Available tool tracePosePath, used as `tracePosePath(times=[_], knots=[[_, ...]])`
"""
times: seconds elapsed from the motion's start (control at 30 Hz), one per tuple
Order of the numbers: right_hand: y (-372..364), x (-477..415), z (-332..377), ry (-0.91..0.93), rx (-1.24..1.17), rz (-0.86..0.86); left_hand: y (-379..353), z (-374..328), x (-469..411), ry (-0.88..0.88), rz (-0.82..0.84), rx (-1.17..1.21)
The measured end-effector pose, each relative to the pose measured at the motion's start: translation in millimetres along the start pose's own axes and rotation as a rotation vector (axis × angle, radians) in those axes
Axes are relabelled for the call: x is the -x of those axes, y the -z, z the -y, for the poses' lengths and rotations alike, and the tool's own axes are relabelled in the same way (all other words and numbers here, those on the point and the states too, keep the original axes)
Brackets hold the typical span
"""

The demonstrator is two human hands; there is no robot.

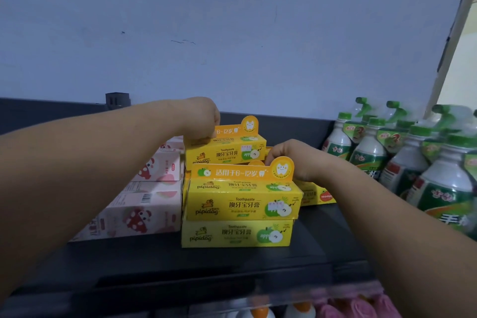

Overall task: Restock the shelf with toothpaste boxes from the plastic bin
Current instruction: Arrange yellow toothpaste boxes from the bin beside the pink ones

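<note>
Yellow toothpaste boxes stand stacked on the dark shelf (322, 245). At the back, my left hand (200, 117) grips the top left end of the upper rear box (232, 152). In front, two boxes lie one on the other: the top front box (242, 201) and the bottom one (237, 235). My right hand (291, 157) reaches behind the top front box's orange tab, fingers curled and hidden between the stacks; what they hold is not visible. Another yellow box (316, 195) lies behind my right wrist. The plastic bin is not in view.
Pink toothpaste boxes (144, 204) are stacked to the left of the yellow ones. Green-capped spray bottles (402, 157) crowd the shelf's right side. A blue-grey wall rises behind. Below the shelf's front edge, items with orange and pink tops (302, 310) show.
</note>
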State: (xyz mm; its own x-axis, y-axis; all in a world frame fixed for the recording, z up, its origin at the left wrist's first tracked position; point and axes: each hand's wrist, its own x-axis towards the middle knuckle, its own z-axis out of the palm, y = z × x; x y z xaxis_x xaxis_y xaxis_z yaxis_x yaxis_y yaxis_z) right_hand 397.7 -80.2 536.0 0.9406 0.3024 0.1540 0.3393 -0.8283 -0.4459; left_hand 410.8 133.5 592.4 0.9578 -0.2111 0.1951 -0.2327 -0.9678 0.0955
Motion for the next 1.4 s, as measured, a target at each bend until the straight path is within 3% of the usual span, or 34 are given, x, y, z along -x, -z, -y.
tracePosePath(times=[0.4,0.5,0.6,0.7,0.83,1.03,1.23,1.4], knots=[[-3.7,9.0,0.1,0.121,-0.003,-0.01,1.0,2.1,-3.8,-0.062,0.007,-0.052],[-1.5,3.6,-9.1,0.04,-0.155,-0.096,1.0,0.3,-4.9,-0.077,-0.011,-0.081],[10.5,0.2,-13.7,-0.095,-0.528,-0.176,0.0,-0.6,-6.1,-0.086,-0.007,-0.114],[21.3,1.1,-9.4,-0.168,-0.804,-0.148,-1.8,0.2,-7.0,-0.082,0.036,-0.129],[23.7,1.5,-3.1,-0.252,-0.832,-0.062,-5.9,-0.5,-7.7,-0.077,0.035,-0.133],[19.3,-5.8,7.5,-0.286,-0.816,-0.18,-16.0,0.1,-13.6,-0.082,-0.032,-0.086],[15.4,-13.4,19.6,-0.346,-1.012,-0.028,-13.1,-3.3,-6.8,-0.065,-0.027,-0.107],[17.7,-14.9,25.7,-0.42,-1.059,-0.057,25.0,-23.3,36.6,-0.111,-0.065,0.225]])
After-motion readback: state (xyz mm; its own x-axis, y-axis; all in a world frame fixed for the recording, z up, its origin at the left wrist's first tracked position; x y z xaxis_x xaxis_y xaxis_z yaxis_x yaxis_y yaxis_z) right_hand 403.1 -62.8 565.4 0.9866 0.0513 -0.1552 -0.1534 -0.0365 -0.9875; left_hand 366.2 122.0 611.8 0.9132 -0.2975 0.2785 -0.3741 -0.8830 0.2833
